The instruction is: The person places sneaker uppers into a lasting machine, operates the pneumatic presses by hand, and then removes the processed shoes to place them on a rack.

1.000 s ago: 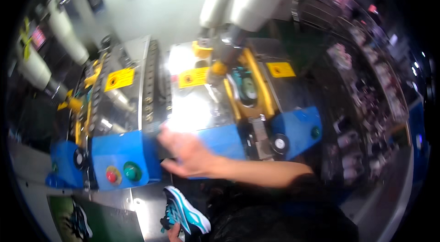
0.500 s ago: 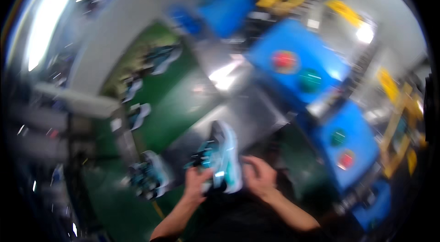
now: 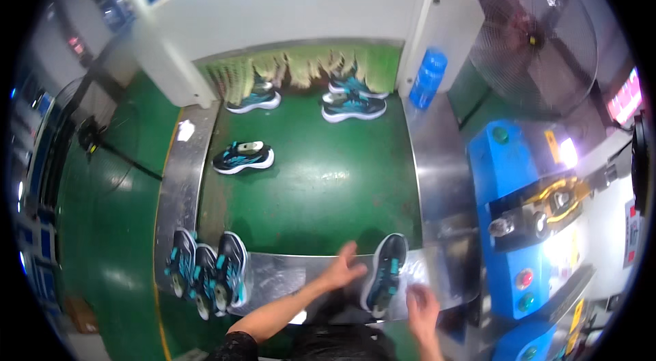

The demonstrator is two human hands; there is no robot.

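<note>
A black and teal sneaker with a pale sole (image 3: 387, 272) rests on the near metal ledge, its toe pointing away from me. To its left is my left hand (image 3: 342, 269), open with fingers spread and nothing in it. My right hand (image 3: 423, 308) is on the other side of the sneaker, apart from it; it looks loosely open and empty, though somewhat blurred. Several similar sneakers (image 3: 231, 269) stand close together at the ledge's left corner. On the green belt, a single sneaker (image 3: 244, 157) lies on its own at the left.
More sneakers (image 3: 354, 107) sit at the far end of the belt (image 3: 321, 190), below a fringed curtain (image 3: 307, 64) in a white machine housing. A blue bottle (image 3: 428, 79) stands on the right rail. Blue machines with buttons (image 3: 506, 224) flank the right, near a large fan (image 3: 533, 40).
The view has swung from the blue machines to face the belt. The sneaker, earlier between my hands with the left one on it, now rests on the ledge, and both hands are off it.
</note>
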